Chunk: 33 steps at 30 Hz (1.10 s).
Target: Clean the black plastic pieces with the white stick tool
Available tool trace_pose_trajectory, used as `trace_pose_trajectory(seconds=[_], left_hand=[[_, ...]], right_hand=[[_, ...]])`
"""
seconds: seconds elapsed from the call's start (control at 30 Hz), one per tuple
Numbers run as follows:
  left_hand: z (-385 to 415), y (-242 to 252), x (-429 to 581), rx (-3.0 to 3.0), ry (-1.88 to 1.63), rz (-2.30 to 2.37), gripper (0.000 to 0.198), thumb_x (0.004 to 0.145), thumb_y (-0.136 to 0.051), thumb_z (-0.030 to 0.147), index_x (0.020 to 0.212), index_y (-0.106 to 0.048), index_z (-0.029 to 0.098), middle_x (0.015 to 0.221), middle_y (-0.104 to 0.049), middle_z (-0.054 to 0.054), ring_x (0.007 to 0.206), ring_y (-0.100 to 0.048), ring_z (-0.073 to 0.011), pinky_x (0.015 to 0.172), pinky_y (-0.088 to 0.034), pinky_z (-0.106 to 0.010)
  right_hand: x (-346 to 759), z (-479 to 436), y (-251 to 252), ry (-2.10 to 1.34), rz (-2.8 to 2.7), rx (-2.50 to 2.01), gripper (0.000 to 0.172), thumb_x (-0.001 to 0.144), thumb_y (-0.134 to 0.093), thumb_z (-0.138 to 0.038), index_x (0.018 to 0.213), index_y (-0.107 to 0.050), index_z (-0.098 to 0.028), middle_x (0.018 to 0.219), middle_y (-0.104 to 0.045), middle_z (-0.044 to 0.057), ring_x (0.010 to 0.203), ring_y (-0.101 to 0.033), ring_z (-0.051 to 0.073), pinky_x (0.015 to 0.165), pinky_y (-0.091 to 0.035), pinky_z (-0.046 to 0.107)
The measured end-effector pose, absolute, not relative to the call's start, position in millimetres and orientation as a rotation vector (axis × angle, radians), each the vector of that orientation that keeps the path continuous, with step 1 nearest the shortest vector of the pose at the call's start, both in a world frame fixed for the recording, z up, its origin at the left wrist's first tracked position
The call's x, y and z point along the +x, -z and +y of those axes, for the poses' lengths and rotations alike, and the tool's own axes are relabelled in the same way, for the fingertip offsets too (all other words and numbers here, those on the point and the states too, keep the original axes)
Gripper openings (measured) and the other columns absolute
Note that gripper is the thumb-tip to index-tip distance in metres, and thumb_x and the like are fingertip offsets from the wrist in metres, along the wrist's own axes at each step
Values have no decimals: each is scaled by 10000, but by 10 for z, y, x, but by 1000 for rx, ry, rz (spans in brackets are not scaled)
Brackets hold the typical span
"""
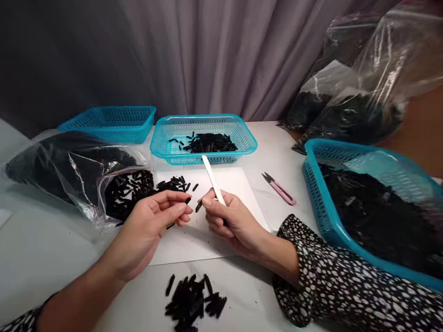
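Over a white sheet (pixel 226 230), my left hand (pixel 157 216) pinches a small black strip (pixel 188 200) between thumb and forefinger. My right hand (pixel 230 216) is closed around a slim white stick (pixel 212 179) that points up and away; its lower end is hidden in the hand. Another short black piece (pixel 198 206) shows at my right fingertips, close to my left hand but apart from it. Similar strips form a loose pile (pixel 188 299) on the table in front of me, and more strips (pixel 175 183) lie behind my left hand.
A blue basket (pixel 204 159) with black strips stands behind the sheet, another blue basket (pixel 138 133) to its left. Clear bags (pixel 79 161) of black material lie left, and bags (pixel 360 106) stand back right. Pink-handled thread snips (pixel 282 191) lie near the large right basket (pixel 332 216).
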State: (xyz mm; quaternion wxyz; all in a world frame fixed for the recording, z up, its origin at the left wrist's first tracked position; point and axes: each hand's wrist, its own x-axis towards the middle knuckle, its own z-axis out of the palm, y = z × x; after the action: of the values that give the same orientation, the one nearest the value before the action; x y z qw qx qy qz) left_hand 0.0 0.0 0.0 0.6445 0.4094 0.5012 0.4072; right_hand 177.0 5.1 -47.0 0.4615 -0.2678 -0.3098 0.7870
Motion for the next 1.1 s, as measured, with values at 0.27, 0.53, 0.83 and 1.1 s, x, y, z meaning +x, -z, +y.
trace_pose_trajectory(seconds=[0.27, 0.53, 0.83, 1.1], left_hand=[[-11, -19, 13, 886, -911, 1148, 268, 698, -894, 309, 906, -769, 194, 737, -737, -4, 682, -651, -96, 682, -504, -189], [-25, -31, 30, 908, -937, 1171, 295, 645, -925, 332, 827, -746, 183, 684, -713, 3, 656, -655, -102, 637, -503, -185], [-22, -17, 45, 1112, -966, 1206, 209, 682, -872, 239, 728, -677, 180, 656, -660, 38, 595, -639, -93, 568, -502, -178], [-20, -28, 16, 1384, -848, 1225, 150, 764, -765, 280, 796, -635, 212, 683, -677, 27, 625, -667, -150, 606, -537, -264]], right_hand=[[1776, 17, 429, -1935, -751, -674, 308, 817, -783, -336, 727, -533, -180, 468, -443, -118, 340, -225, 3, 361, -136, 157], [1801, 26, 409, -1965, -679, -611, 196, 810, -572, -326, 692, -486, -195, 520, -530, -62, 317, -278, 27, 357, -163, 193], [1757, 7, 460, -1918, -836, -725, 378, 795, -792, -480, 795, -556, -185, 474, -500, -107, 324, -253, 10, 344, -147, 162], [1762, 3, 436, -1906, -886, -769, 346, 773, -816, -448, 760, -603, -175, 440, -488, -103, 328, -265, 16, 334, -160, 162]])
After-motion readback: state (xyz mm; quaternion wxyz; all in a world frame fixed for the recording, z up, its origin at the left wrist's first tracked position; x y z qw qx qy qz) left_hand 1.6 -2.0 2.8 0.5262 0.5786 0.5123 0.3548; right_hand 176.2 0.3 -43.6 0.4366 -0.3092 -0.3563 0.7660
